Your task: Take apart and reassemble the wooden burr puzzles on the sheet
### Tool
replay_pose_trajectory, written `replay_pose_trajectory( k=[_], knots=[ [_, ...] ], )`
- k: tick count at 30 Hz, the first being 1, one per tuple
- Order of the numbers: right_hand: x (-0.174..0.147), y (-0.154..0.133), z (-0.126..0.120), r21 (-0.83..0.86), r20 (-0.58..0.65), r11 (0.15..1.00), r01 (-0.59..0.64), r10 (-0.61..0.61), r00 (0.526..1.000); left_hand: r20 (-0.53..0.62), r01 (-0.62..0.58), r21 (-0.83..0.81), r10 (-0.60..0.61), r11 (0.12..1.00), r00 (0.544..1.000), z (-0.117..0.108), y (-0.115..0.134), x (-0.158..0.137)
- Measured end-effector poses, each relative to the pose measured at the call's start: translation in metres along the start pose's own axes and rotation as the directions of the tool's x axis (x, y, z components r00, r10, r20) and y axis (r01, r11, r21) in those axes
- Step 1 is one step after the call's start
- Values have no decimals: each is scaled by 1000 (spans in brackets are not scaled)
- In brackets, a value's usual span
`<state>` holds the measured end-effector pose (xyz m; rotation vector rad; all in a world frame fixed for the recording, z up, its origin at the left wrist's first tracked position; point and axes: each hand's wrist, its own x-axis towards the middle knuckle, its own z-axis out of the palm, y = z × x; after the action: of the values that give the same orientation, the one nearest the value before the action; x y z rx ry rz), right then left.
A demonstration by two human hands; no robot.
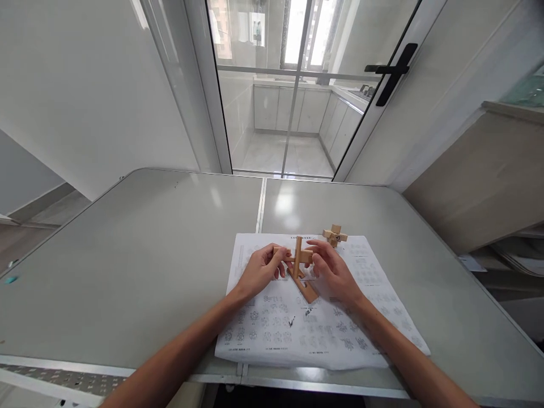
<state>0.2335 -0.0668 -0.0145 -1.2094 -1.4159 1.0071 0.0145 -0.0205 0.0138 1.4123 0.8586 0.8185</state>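
1. While the white paper (280, 337) lies on the grey table (127, 272), the wooden pieces (298, 258) are above its far half, between the two hands.
2. Over the paper's left side, the left hand (264, 267) has thumb and fingers closed upon one end of these pieces.
3. Right of them, also above the paper, the right hand (334, 273) has bent fingers at the other end; whether they press it, I cannot tell.
4. One notched flat piece (309, 292) slopes down toward the paper; its contact is not clear.
5. At the paper's far edge sits a cross-shaped wooden block (335, 235).
6. Many small drawings are printed on the paper.
7. From the paper's far edge, a metal strip (260, 204) crosses the shiny table.
8. Beyond the paper, past the table, is a glass door (293, 119) with a black handle (393, 73); behind it appear white cupboards (267, 107) and a bright window (293, 34).
9. Well to the paper's left rises a pale wall (85, 85).
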Motion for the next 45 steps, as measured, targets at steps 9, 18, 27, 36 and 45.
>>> replay_pose_trajectory(
  k=[9, 18, 27, 36, 45],
  knots=[
    [-5, -10, -1, 134, 246, 984, -119, 83, 966, 117, -22, 35, 18, 999, 993, 4, 2, -4],
    [-4, -14, -1, 219, 252, 969, -118, 60, 966, 138, -40, 58, 32, 998, 990, 4, 4, -4],
    [-1, -14, -4, 334, 228, 932, -143, 68, 971, 153, 18, -3, -17, 1000, 988, -1, -2, 1],
    [-1, -1, -9, 467, 383, 857, -216, 24, 923, 255, 16, -77, 4, 997, 967, -3, 6, 0],
    [-2, 3, -11, 440, 346, 844, -306, 156, 925, 240, 27, -81, -7, 996, 971, -2, 10, -2]
  ],
)
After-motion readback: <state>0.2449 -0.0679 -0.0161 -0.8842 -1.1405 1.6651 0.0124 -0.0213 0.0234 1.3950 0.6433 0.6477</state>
